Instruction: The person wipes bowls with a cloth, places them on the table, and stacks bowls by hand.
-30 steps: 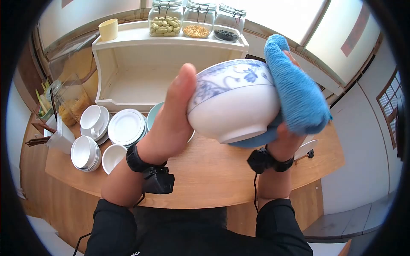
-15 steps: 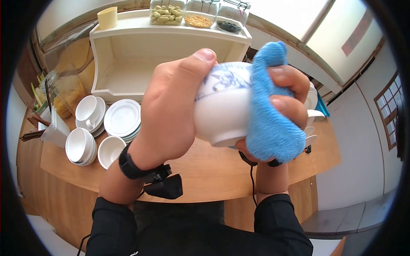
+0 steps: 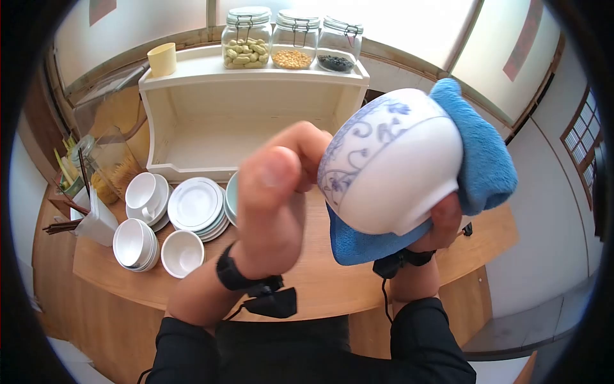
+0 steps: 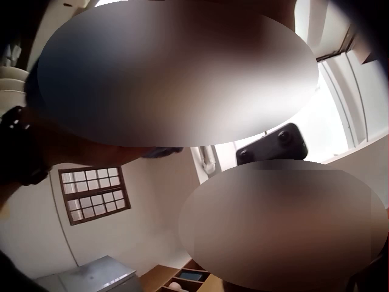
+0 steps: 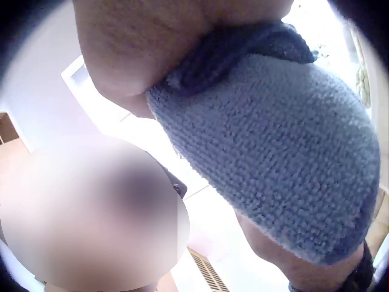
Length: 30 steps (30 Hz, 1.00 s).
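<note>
In the head view a white bowl (image 3: 396, 166) with a blue flower pattern is held tilted in the air above the table. My right hand (image 3: 442, 227) grips it through a blue cloth (image 3: 483, 153), thumb by the bowl's foot, other fingers hidden. A flap of the cloth hangs below the bowl, and in the right wrist view its ribbed weave fills much of the picture. At the bowl's left rim is my left hand (image 3: 275, 205), blurred, with its thumb off the bowl and bent fingers right at the rim. Blurred patches cover much of the left wrist view.
On the wooden table (image 3: 141, 281) at left stand stacked bowls (image 3: 134, 244), a single bowl (image 3: 182, 254), a cup (image 3: 142, 192) on saucers and stacked plates (image 3: 194, 203). A white shelf (image 3: 243, 128) behind bears glass jars (image 3: 293, 41) and a yellow cup (image 3: 162, 59).
The left thumb has come off the bowl and the left hand has drawn down from its side. The right hand has carried bowl and cloth rightward, with the bowl tilted more.
</note>
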Tool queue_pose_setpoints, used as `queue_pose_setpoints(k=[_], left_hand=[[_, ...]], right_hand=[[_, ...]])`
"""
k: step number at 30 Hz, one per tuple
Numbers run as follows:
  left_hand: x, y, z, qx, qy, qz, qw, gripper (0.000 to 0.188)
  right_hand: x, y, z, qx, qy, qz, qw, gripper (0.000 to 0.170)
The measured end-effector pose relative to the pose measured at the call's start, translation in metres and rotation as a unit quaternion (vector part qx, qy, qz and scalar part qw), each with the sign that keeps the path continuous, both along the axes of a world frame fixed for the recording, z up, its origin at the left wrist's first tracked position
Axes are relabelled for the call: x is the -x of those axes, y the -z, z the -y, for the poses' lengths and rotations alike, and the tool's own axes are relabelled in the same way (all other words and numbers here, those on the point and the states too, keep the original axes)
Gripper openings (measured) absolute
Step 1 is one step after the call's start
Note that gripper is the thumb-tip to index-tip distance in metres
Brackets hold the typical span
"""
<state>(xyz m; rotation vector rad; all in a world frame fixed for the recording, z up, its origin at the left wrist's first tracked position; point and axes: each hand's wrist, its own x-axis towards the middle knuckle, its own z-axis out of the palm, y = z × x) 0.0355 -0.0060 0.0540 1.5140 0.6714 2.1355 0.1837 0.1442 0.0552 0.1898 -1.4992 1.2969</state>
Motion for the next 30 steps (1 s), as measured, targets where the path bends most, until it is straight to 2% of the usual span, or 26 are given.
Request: queue_pose_setpoints(k=[1,2,3,4,7,8,9,11,12,15,17,18,19,21,22,23,25,26,27,29,30], left_hand=[[-0.014,0.007,-0.003,0.032,-0.093,0.039,0.994,0.081],[-0.035,-0.003,-0.004,0.034,-0.055,0.162,0.985,0.078],[-0.049,-0.016,-0.001,0.035,-0.016,0.282,0.959,0.075],[-0.048,-0.023,0.005,0.035,-0.022,0.281,0.959,0.075],[-0.028,-0.045,0.02,0.146,-0.039,0.107,0.983,0.059],[-0.022,-0.049,0.023,0.181,-0.043,0.05,0.981,0.057],[-0.02,-0.05,0.026,0.215,-0.048,-0.005,0.975,0.057],[-0.021,-0.046,0.029,0.256,-0.027,-0.006,0.966,0.053],[-0.02,-0.046,0.031,0.254,-0.027,0.004,0.967,0.052],[-0.022,-0.046,0.04,0.247,-0.022,0.036,0.968,0.061],[-0.022,-0.046,0.044,0.242,-0.012,0.053,0.969,0.075],[-0.017,-0.05,0.043,0.245,0.03,0.037,0.968,0.092],[-0.017,-0.048,0.036,0.246,0.035,0.033,0.968,0.092],[-0.021,-0.039,0.017,0.055,0.062,0.175,0.981,0.08],[-0.022,-0.037,0.01,0.039,0.027,0.177,0.983,0.075],[-0.021,-0.031,0.007,0.034,0.032,0.182,0.982,0.075],[-0.016,-0.017,0.004,0.123,-0.136,0.068,0.981,0.07],[-0.026,-0.017,0.005,0.051,-0.128,0.08,0.987,0.055],[-0.026,-0.024,0.01,0.051,-0.129,0.083,0.987,0.055],[-0.021,-0.044,0.025,0.136,-0.108,0.015,0.985,0.052],[-0.019,-0.05,0.03,0.137,-0.107,0.017,0.985,0.052]], right_hand=[[0.004,0.006,-0.015,-0.037,0.007,-0.001,0.999,0.093],[0.008,-0.005,-0.011,-0.166,0.057,-0.007,0.984,0.09],[0.014,-0.015,-0.006,-0.29,0.107,-0.014,0.951,0.086],[0.023,-0.015,-0.008,-0.294,0.097,-0.094,0.946,0.078],[0.013,-0.027,-0.012,-0.323,0.038,-0.084,0.942,0.071],[0.016,-0.028,0.005,-0.264,0.03,-0.109,0.958,0.053],[0.012,-0.032,0.007,-0.263,0.025,-0.108,0.959,0.053],[0.001,-0.042,0.009,-0.354,-0.048,0.013,0.934,0.034],[-0.003,-0.041,0.027,-0.278,-0.026,0.031,0.96,0.025],[-0.001,-0.035,0.025,-0.273,-0.047,0.003,0.961,0.03],[0.009,-0.028,0.037,-0.194,-0.04,-0.067,0.978,0.035],[0.013,-0.027,0.025,-0.233,-0.033,-0.08,0.969,0.041],[0.018,-0.027,0.006,-0.282,-0.046,-0.101,0.953,0.053],[0.041,-0.004,-0.018,-0.216,0.045,-0.111,0.969,0.071],[0.014,-0.001,-0.001,-0.028,-0.016,-0.013,0.999,0.087],[0.012,-0.025,0.019,0.072,-0.119,0.012,0.99,0.083],[0.022,-0.021,0.005,-0.078,-0.036,0.064,0.994,0.079],[0.047,-0.013,-0.011,-0.145,-0.098,-0.021,0.984,0.079],[0.043,-0.006,-0.014,-0.146,-0.099,-0.018,0.984,0.079],[0.036,-0.005,-0.003,-0.097,-0.055,0.004,0.994,0.084],[0.065,-0.005,-0.034,-0.337,0.009,-0.135,0.932,0.079]])
